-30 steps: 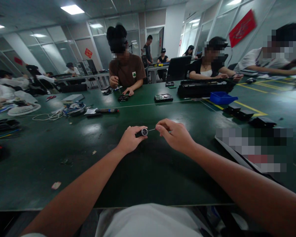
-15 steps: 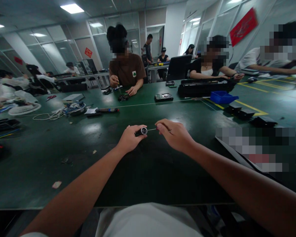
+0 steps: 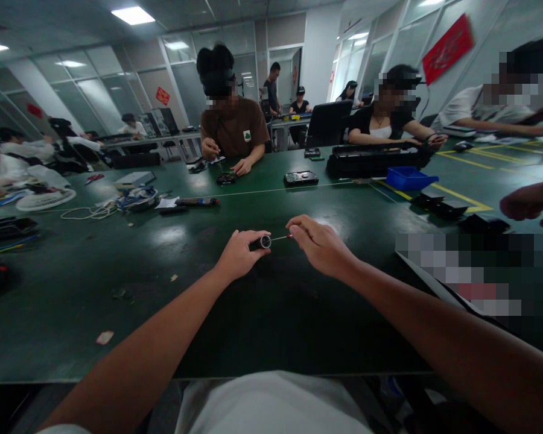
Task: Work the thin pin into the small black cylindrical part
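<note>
Over the green table (image 3: 298, 337), my left hand (image 3: 239, 256) grips a short black cylinder (image 3: 259, 243) between thumb and fingers. Its round end with a silvery ring faces me, and what sits inside that ring is too small to make out. From the right, my right hand (image 3: 321, 244) pinches a thin screwdriver (image 3: 280, 238) by its reddish end. The metal shaft runs level towards the cylinder's side. Whether the tip touches the cylinder cannot be made out, and most of the handle is hidden by my fingers.
Beyond my hands lie an opened device (image 3: 301, 178) and a blue bin (image 3: 411, 178). Black parts (image 3: 484, 225) sit to the right, near another person's hand (image 3: 531, 199). Cables (image 3: 136, 199) and a pen-like tool (image 3: 196, 202) are at left. A co-worker (image 3: 235, 129) sits opposite.
Another person's hand has come in at the right edge above the black parts. My right hand's fingers have shifted slightly on the screwdriver; my left hand stays nearly in place.
</note>
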`<move>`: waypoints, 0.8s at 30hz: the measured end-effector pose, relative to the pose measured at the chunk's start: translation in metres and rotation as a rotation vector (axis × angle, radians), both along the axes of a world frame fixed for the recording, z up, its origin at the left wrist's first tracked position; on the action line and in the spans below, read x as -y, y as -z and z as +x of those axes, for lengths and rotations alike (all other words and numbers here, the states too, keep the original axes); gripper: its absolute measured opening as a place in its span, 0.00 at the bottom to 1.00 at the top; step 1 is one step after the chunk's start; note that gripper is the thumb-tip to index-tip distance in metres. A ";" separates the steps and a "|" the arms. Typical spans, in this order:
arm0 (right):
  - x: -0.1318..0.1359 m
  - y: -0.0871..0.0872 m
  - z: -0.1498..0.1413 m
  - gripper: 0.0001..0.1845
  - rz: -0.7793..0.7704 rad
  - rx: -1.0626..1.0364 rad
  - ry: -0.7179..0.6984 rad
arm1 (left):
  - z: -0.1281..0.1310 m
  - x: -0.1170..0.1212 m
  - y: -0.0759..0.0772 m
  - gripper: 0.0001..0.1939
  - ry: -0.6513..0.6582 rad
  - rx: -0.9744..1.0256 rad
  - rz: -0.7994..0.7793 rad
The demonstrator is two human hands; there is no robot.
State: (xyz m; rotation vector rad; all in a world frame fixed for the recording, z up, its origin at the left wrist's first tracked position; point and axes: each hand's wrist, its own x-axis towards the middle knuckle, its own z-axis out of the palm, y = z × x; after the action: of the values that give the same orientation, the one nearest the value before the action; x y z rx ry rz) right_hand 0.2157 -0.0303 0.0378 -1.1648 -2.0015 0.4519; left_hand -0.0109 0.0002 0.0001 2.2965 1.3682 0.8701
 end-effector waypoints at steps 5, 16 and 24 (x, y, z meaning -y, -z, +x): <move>-0.001 0.002 -0.001 0.12 0.013 -0.040 0.018 | 0.000 0.000 0.000 0.19 -0.008 -0.008 0.010; -0.020 0.013 -0.002 0.13 -0.469 -0.850 -0.022 | 0.002 0.000 -0.001 0.21 0.037 0.089 0.143; -0.022 0.018 -0.003 0.13 -0.278 -0.818 0.060 | 0.003 0.001 -0.003 0.20 0.001 0.053 0.158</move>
State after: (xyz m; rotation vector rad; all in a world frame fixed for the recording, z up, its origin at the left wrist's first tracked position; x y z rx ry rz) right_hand 0.2122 -0.0085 0.0200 -0.9695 -1.2137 1.0106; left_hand -0.0077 -0.0009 0.0034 2.3707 1.3183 1.0666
